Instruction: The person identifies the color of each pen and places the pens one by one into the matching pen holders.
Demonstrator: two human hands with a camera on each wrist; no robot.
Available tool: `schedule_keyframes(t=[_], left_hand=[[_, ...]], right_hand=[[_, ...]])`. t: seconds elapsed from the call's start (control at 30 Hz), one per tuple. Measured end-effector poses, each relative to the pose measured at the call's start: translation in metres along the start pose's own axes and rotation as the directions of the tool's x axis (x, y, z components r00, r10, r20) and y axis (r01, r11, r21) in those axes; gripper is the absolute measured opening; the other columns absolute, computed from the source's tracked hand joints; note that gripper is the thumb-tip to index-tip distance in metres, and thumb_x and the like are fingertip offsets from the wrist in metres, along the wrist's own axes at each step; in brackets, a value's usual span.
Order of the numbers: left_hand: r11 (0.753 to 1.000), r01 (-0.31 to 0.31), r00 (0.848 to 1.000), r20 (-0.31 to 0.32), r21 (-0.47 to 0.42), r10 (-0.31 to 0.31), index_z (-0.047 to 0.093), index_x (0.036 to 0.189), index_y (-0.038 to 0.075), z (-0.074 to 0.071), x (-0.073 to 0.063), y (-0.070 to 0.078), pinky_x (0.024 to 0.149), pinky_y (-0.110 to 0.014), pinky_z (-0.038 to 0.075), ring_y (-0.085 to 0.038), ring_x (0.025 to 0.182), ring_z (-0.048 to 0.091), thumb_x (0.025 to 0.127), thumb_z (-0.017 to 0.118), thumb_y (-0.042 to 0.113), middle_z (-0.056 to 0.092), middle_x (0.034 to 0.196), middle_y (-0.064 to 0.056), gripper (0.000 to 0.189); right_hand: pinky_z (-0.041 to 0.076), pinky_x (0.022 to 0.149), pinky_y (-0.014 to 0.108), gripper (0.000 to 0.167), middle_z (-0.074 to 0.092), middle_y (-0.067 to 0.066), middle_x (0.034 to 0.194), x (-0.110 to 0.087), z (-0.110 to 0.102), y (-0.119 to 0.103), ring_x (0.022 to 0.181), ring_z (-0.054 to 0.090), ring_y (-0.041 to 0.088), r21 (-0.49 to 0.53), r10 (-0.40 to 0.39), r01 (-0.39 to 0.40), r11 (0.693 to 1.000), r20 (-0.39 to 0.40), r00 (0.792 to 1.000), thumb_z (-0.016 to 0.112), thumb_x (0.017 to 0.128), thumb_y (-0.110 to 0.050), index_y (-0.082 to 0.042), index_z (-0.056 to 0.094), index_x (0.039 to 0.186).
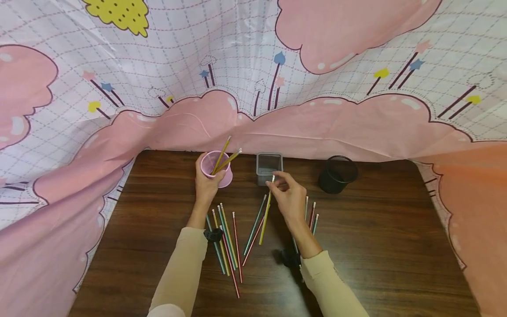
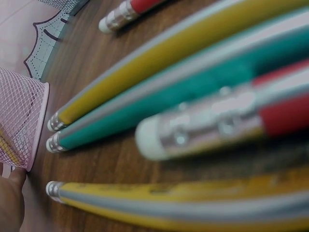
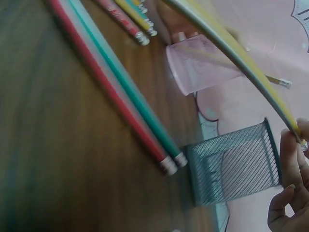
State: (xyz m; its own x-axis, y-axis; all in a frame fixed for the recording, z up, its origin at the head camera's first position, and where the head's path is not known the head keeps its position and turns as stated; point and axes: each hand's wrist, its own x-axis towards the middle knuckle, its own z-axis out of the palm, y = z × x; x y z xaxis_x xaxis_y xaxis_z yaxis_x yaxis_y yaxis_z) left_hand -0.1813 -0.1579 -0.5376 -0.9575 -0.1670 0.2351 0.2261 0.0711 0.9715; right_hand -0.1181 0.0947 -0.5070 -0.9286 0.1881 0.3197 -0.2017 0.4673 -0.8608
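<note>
In the head view my left hand [image 1: 207,187] grips a pink mesh pencil cup [image 1: 227,180], its thumb along the near side. Two yellow pencils [image 1: 223,152] lean inside with their eraser ends up. My right hand [image 1: 291,197] pinches another yellow pencil [image 1: 266,220] just below its eraser, and the pencil slants down toward me. That hand is right at the near side of the grey square mesh cup [image 1: 264,179]. The right wrist view shows fingertips [image 3: 290,150] on the raised pencil's eraser end.
Several loose pencils [image 1: 221,251] lie by my left forearm. A green pencil [image 1: 255,226] and a red pencil [image 1: 250,249] lie in the middle. More pencils [image 1: 311,215] lie beside my right forearm. A black round mesh cup [image 1: 333,182] stands at the right, before the pink patterned cloth [image 1: 380,127].
</note>
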Motion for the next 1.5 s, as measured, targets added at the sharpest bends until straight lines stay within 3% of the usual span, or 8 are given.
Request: schedule_keyframes(t=[0.4, 0.77, 1.03, 1.3, 1.5], left_hand=[[1.000, 0.009, 1.000, 0.008, 0.030, -0.010, 0.036, 0.147, 0.003, -0.003, -0.001, 0.002, 0.104, -0.056, 0.041, -0.041, 0.127, 0.048, 0.078, 0.083, 0.005, 0.050, 0.140, -0.026, 0.084], [0.999, 0.011, 1.000, 0.024, 0.038, -0.012, 0.035, 0.147, 0.002, -0.007, 0.001, 0.003, 0.105, -0.056, 0.041, -0.044, 0.128, 0.048, 0.077, 0.083, 0.003, 0.050, 0.139, -0.028, 0.085], [0.999, -0.004, 1.000, 0.031, 0.047, 0.002, 0.036, 0.147, 0.001, -0.004, 0.003, 0.003, 0.104, -0.058, 0.041, -0.045, 0.126, 0.049, 0.077, 0.085, 0.006, 0.050, 0.138, -0.029, 0.086], [0.999, -0.040, 0.998, 0.045, 0.023, 0.039, 0.034, 0.147, -0.002, -0.003, 0.005, 0.001, 0.104, -0.060, 0.040, -0.048, 0.126, 0.047, 0.078, 0.085, 0.009, 0.049, 0.138, -0.031, 0.087], [0.999, -0.042, 0.999, 0.032, 0.024, 0.041, 0.034, 0.146, -0.003, -0.005, 0.004, -0.001, 0.103, -0.059, 0.041, -0.048, 0.126, 0.048, 0.076, 0.083, 0.000, 0.049, 0.137, -0.031, 0.085]], right_hand=[[0.057, 0.056, 0.023, 0.033, 0.073, 0.008, 0.085, 0.022, 0.010, -0.020, 0.066, 0.072, 0.020, 0.075, -0.039, 0.039, 0.996, -0.006, 0.999, 0.081, 0.084, -0.017, -0.008, 0.071, 0.115], [0.049, 0.049, 0.018, 0.032, 0.072, 0.006, 0.082, 0.050, 0.020, -0.037, 0.063, 0.069, 0.017, 0.085, -0.058, 0.065, 0.994, -0.078, 0.995, 0.081, 0.085, -0.019, -0.004, 0.069, 0.111], [0.055, 0.061, 0.021, 0.031, 0.071, 0.006, 0.084, 0.083, 0.030, -0.059, 0.069, 0.068, 0.018, 0.152, -0.060, 0.080, 0.985, -0.134, 0.989, 0.079, 0.086, -0.017, -0.004, 0.067, 0.111], [0.055, 0.058, 0.022, 0.031, 0.070, 0.006, 0.083, 0.088, 0.034, -0.062, 0.066, 0.068, 0.017, 0.163, -0.068, 0.092, 0.982, -0.152, 0.986, 0.079, 0.086, -0.019, -0.005, 0.065, 0.110], [0.055, 0.060, 0.021, 0.033, 0.069, 0.006, 0.082, 0.092, 0.039, -0.063, 0.067, 0.068, 0.018, 0.208, -0.053, 0.090, 0.974, -0.175, 0.983, 0.079, 0.087, -0.016, -0.001, 0.062, 0.111]])
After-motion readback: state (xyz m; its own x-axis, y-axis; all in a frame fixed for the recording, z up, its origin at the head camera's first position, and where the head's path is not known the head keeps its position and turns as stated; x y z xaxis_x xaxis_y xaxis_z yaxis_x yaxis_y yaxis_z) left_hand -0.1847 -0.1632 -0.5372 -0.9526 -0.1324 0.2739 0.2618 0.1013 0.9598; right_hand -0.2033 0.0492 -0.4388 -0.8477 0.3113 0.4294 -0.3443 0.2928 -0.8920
